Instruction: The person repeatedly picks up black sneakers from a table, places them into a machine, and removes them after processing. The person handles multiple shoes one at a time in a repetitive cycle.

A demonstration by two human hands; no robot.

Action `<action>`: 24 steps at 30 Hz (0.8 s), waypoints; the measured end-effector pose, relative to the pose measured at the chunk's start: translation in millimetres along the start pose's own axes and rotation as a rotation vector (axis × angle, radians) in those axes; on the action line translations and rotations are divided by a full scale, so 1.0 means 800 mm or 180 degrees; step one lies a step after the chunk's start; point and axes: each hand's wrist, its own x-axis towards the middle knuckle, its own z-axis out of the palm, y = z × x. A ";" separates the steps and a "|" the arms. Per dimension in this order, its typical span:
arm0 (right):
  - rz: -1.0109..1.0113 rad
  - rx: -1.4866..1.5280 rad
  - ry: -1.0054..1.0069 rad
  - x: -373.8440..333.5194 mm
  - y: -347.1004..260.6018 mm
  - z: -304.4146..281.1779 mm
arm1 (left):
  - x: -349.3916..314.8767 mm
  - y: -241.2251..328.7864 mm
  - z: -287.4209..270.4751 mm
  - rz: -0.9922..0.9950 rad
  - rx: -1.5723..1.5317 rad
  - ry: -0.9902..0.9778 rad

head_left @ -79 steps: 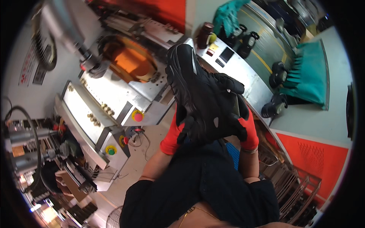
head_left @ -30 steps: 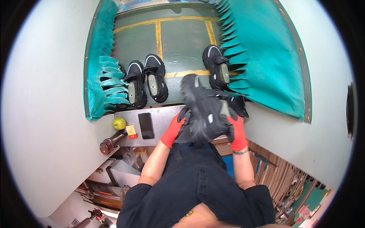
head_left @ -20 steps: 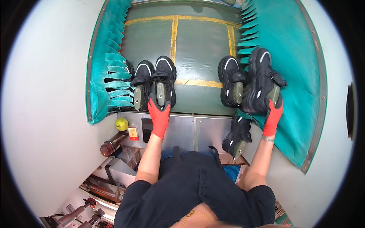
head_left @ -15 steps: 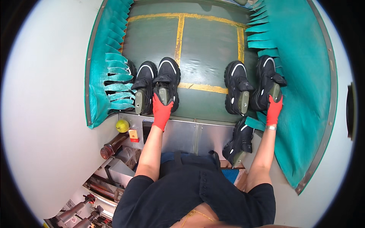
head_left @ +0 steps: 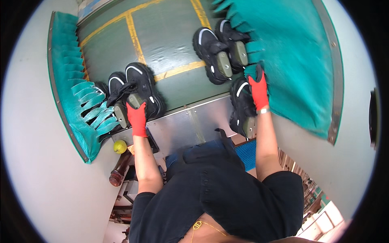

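Observation:
My left hand, in a red glove with dark fingertips, grips the olive shoe last inside a black sneaker. That sneaker stands beside another black sneaker at the left curtain. My right hand, gloved alike, is beside the right curtain with its fingers extended and apart and no object visible in them. Just left of it, a black sneaker with a last lies over the near metal edge. Farther off, two black sneakers with lasts, one left and one right, stand close together.
A dark green surface with yellow lines runs between teal fringed curtains, one left and one right. A metal panel borders its near side. A yellow-green round fruit and a brown cylinder are at the lower left.
My view has turned. My right hand has let go of the far-right sneaker, now closer beside its neighbour, and come back near the sneaker at the edge. My left hand keeps its grip.

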 end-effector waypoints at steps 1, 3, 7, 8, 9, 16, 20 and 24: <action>0.0071 -0.0121 0.0041 -0.035 -0.011 -0.015 | -0.005 -0.018 0.000 -0.0187 -0.0212 -0.0208; 0.0293 -0.0416 0.0042 -0.111 -0.017 -0.049 | -0.019 -0.051 -0.001 -0.0555 -0.0611 -0.0624; 0.0793 -0.0446 -0.0072 -0.239 0.037 -0.058 | -0.135 0.026 -0.019 -0.0320 0.0146 -0.0714; 0.0733 -0.0568 0.0006 -0.251 0.054 -0.052 | -0.162 0.052 -0.029 -0.0504 0.0334 -0.0877; 0.0662 -0.0694 0.0041 -0.261 0.071 -0.047 | -0.185 0.035 -0.025 -0.0327 0.0577 -0.0986; 0.0464 -0.0721 -0.0659 -0.287 0.042 -0.052 | -0.289 0.058 -0.001 0.0441 0.0888 -0.1052; -0.0205 -0.1397 -0.0305 -0.307 0.002 -0.027 | -0.329 0.061 0.009 0.0437 0.1231 -0.1513; -0.0985 -0.1817 -0.0365 -0.335 -0.097 0.023 | -0.338 0.052 0.004 0.0604 0.0890 -0.1654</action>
